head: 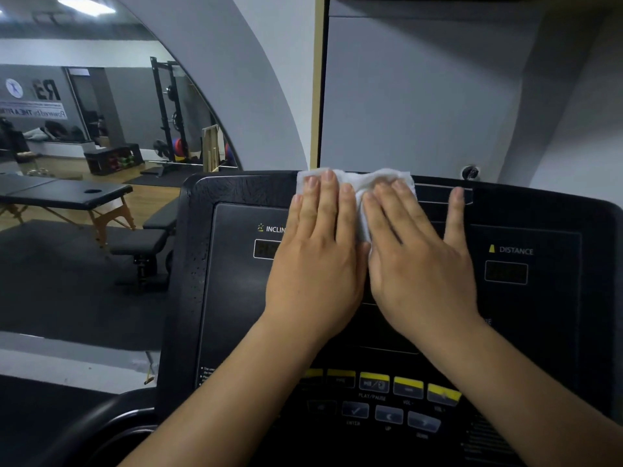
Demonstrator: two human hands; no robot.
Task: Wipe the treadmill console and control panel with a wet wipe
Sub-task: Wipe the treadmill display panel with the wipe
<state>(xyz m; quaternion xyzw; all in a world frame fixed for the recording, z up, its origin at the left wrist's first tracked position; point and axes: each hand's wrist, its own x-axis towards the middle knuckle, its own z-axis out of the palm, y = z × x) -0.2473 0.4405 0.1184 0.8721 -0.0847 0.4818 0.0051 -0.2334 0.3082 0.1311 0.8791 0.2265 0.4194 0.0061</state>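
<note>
Plainly, most of the view is filled by the black treadmill console, which is set before a grey wall. Both hands are laid flat on its upper middle, close side by side: the left hand and the right hand are held open with straight fingers, and nothing is gripped. A white wet wipe is pressed beneath the fingertips of both against the console's top edge, between the INCLINE and DISTANCE labels. The right little finger is spread apart and rested on the bare console beside the wipe. Lower down, the control panel, with its row of yellow-topped buttons, is seen between the forearms.
</note>
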